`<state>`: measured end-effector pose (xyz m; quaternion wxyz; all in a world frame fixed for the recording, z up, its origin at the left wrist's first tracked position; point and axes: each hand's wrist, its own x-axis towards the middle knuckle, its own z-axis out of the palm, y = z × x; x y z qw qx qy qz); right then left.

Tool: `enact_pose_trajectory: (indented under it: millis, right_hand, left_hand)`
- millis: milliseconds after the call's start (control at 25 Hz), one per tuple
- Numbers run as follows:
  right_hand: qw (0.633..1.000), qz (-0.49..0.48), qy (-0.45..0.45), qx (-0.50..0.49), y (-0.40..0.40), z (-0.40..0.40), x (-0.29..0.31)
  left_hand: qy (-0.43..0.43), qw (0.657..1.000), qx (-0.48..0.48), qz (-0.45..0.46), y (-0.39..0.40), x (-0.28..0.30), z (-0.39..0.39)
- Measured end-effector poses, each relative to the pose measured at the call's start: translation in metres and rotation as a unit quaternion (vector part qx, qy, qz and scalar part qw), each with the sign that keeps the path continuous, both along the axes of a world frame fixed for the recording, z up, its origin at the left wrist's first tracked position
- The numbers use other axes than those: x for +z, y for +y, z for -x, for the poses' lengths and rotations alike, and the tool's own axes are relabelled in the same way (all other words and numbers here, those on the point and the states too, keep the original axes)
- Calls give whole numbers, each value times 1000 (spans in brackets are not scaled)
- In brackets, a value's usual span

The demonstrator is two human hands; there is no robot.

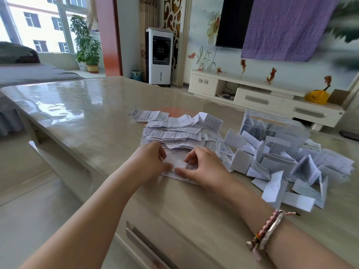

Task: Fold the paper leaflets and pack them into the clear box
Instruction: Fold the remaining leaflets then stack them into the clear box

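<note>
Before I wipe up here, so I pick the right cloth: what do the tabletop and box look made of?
Tabletop: seemingly polished stone or a glossy laminate, mirroring the window. Clear box: likely transparent plastic, since folded leaflets show through its walls.

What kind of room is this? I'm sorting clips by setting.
Most likely a home living room: a wall-mounted television above a low white media cabinet, a standing air cooler, and potted plants by the window.

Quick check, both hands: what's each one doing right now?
Left hand: fingers curled, pinching the leaflet being folded.
Right hand: fingers curled, pinching the same leaflet from the other side.
</note>
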<state>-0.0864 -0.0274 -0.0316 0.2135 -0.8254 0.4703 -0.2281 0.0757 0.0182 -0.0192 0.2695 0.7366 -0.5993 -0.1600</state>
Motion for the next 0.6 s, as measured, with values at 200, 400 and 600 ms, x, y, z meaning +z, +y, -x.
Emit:
enact_pose_trajectory:
  millis: [200, 400, 600]
  right_hand:
    - [996, -47, -76, 18, 11, 4, 5]
    - [992, 43, -115, -13, 9, 23, 15]
    - [979, 45, -123, -157, -11, 53, 19]
  left_hand:
    - [16, 999, 3, -27, -4, 5, 5]
    - [106, 994, 29, 18, -11, 12, 16]
    - [12, 996, -4, 91, -17, 14, 33]
